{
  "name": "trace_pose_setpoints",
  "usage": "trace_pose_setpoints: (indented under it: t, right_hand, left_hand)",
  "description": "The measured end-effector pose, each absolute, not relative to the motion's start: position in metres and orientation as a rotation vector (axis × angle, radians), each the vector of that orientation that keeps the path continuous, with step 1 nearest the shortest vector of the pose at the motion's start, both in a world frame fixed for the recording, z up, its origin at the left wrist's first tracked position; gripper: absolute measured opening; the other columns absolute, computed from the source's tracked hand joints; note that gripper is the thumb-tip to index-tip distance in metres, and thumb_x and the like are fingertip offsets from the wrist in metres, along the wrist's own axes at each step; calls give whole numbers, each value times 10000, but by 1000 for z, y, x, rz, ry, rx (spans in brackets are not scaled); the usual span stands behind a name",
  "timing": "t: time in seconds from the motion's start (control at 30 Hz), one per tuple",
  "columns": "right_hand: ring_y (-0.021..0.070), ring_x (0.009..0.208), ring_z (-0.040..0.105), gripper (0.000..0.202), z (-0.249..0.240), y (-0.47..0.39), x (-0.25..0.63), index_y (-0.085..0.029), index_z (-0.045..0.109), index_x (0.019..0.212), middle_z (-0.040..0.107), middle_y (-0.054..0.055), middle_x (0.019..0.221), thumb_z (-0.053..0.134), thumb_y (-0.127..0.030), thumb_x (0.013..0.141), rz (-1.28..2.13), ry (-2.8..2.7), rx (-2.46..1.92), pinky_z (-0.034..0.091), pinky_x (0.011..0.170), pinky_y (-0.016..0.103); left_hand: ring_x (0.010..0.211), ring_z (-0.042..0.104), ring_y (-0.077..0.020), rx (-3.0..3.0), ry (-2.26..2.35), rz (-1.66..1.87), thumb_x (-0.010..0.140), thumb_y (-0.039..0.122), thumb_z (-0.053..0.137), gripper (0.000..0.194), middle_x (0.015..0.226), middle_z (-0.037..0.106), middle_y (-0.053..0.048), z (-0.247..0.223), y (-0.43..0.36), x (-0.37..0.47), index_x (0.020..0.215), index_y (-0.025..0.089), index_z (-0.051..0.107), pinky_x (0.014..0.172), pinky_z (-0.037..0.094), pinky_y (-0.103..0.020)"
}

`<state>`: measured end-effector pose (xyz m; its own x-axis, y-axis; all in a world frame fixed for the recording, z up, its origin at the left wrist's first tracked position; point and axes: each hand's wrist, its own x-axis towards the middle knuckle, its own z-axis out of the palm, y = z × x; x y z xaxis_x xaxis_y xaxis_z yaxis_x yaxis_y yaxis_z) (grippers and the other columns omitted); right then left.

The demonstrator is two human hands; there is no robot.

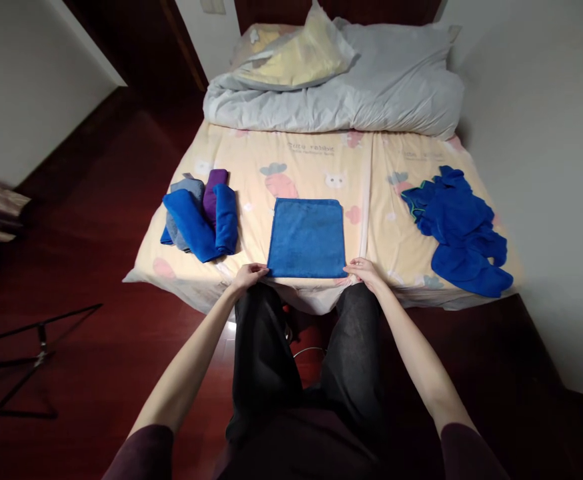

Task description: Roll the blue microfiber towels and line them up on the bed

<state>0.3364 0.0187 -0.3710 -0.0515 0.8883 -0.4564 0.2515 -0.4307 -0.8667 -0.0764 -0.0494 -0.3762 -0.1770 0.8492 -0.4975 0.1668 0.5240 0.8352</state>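
Blue cloth (pixel 307 238) lay flat on the bed (pixel 396 250) between the two hands, its near corners pinched, one by the left hand (pixel 251 275) and one by the right hand (pixel 362 270). Only that near edge was held; the far edge lay loose beyond the grip, so an uneven tug from one side might well have skewed or wrinkled the fabric. The rim of the bed ran just on the near side of the grip, and a pull toward the body could have dragged the cloth over it. Beneath the fingertips the sheet (pixel 316 300) looked soft and slack, so a careless pinch might have gathered it up too. A wide sweep of the left hand could have upset the rolled cloths (pixel 194 223) beside it.

The held piece was nearly square, with a thin, darker border and a short, faintly mottled nap; whether it was one layer or more could not be told. Left of the grip, the plump rolled cloths showed blue, purple and flecked grey. Right of the grip slumped a crumpled blue pile (pixel 464 223), limp and plush, with thin green edging at one side. Well beyond the grip, a grey quilt (pixel 396 80) bulged in thick, soft folds.
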Motion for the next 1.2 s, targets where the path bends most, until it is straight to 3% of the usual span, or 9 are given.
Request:
trace_pose_setpoints:
  t: [0.17,0.4,0.57,0.67,0.87,1.07,1.2]
  right_hand:
    - [43,454,415,472,-368,61,322,-197,650,916,702,-19,708,988,-335,619,1471,-1101,-1736,337,419,179]
    - [85,547,583,354,-376,176,296,-161,702,936,800,86,918,960,-254,713,1317,-1151,-1809,422,449,185]
    - [139,626,684,210,-399,256,284,-150,735,891,800,84,891,871,-289,812,1136,-1339,-1804,564,576,237]
    - [141,615,684,187,-411,280,283,-164,755,868,776,47,813,827,-337,868,1039,-1464,-1816,593,628,254]
    - [119,530,636,219,-414,287,287,-178,758,849,731,12,733,790,-383,921,1013,-1588,-1781,592,617,252]
    - [194,784,750,138,-404,299,277,-196,783,913,800,45,877,715,-307,960,807,-1674,-1804,624,792,306]
    - [224,932,767,113,-400,309,265,-180,807,959,818,79,992,708,-233,949,718,-1783,-1877,609,921,328]
  left_hand:
    - [644,618,-171,973,1632,704,467,672,947,649,713,740,-62,-371,8,-86,844,161,811,578,445,-265]
    - [677,644,-177,956,1638,845,504,586,977,588,767,750,-81,-385,140,-89,832,136,786,643,515,-287]
    - [716,656,-173,957,1713,1004,652,483,910,556,854,766,-81,-406,215,-83,1057,125,782,676,519,-275]
    - [763,672,-186,1082,1816,1011,740,429,823,484,882,777,-78,-411,233,-80,1128,142,790,711,519,-271]
    - [889,723,-237,1250,2000,989,848,373,686,327,944,796,-105,-406,230,-82,1049,147,811,822,535,-302]
    - [1002,747,-273,1299,2051,1029,857,350,663,265,996,803,-128,-399,241,-88,978,160,803,960,558,-355]
    - [935,752,-286,1420,2055,962,792,351,722,205,892,796,-105,-404,255,-93,888,189,805,973,574,-388]
